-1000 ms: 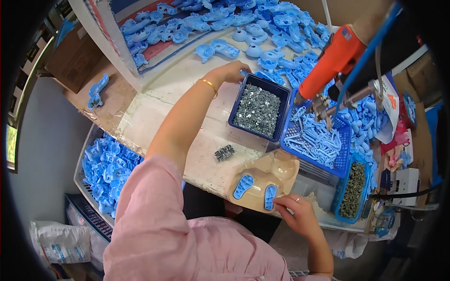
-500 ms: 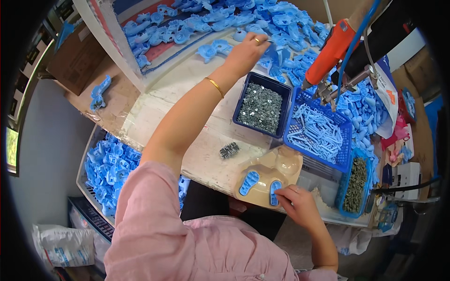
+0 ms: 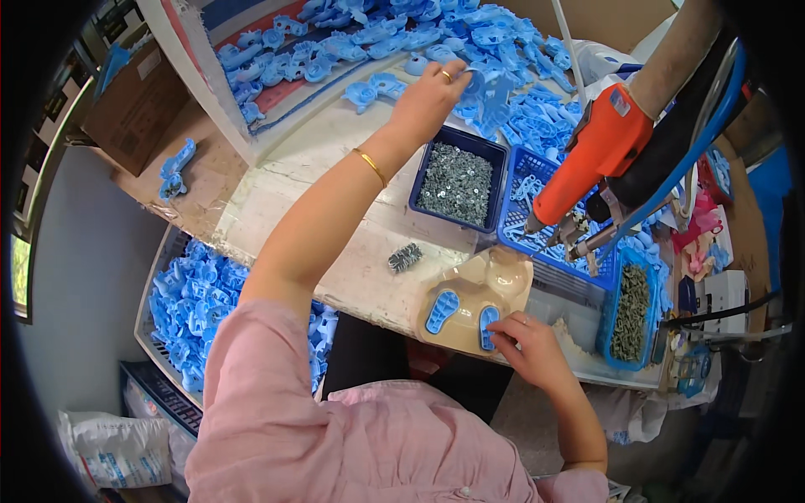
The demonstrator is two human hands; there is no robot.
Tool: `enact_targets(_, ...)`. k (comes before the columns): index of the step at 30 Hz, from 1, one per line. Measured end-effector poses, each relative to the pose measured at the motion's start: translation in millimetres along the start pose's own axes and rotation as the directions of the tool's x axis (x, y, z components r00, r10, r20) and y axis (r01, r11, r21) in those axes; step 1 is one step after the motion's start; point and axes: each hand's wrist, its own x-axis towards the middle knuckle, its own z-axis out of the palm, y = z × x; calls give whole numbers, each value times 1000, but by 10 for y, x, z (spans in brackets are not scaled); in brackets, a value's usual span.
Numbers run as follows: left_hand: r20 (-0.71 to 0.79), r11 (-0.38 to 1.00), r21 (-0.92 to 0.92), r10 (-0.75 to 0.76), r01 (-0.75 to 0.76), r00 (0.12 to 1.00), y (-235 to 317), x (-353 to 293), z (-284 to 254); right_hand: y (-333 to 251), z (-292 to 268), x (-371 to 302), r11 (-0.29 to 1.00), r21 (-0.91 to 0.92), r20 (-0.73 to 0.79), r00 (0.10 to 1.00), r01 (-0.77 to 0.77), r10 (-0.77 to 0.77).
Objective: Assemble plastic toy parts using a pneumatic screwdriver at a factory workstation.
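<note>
Near the pile at the back, my left hand (image 3: 432, 96) has its thumb and fingers pinched on a blue plastic part (image 3: 486, 102), which looks blurred. My right hand (image 3: 530, 348) is low on the right, its fingertips at a small sole-shaped blue piece (image 3: 487, 328) seated in a beige moulded fixture (image 3: 463, 337). Whether they grip that piece or only touch it I cannot tell. A second sole-shaped blue piece (image 3: 442, 312) sits to its left in the same fixture. Beyond the fixture hangs an orange powered screwdriver (image 3: 591, 159), tip downward.
A dark blue bin (image 3: 415, 197) holds small metal pieces. Beside it, a blue basket (image 3: 513, 241) holds light-blue links, partly behind the screwdriver. A turquoise basket (image 3: 605, 331) contains screws. A grey cluster (image 3: 405, 257) lies on the table. Blue parts (image 3: 197, 310) fill a crate at left.
The screwdriver has come lower and larger in view, now covering part of the link basket. My left hand has shifted slightly left with the blue part. My right hand stays at the fixture.
</note>
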Motion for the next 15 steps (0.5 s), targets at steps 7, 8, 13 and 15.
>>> enact_targets(7,-127,877,-348,-394,331,910,-201,-413,-253,-173,-5,26,1000,16,-36,999,-14,14)
enact_targets(8,-122,877,-348,-393,332,911,-278,-501,-342,-247,-26,36,1000,19,-36,999,-17,18)
enact_targets(13,597,321,-585,-452,745,663,-77,-883,-1028,-551,26,369,990,-68,-427,893,123,-141)
enact_targets(15,672,295,-600,-318,743,669,169,-1063,-1147,-577,-3,600,969,-115,-470,848,217,-245)
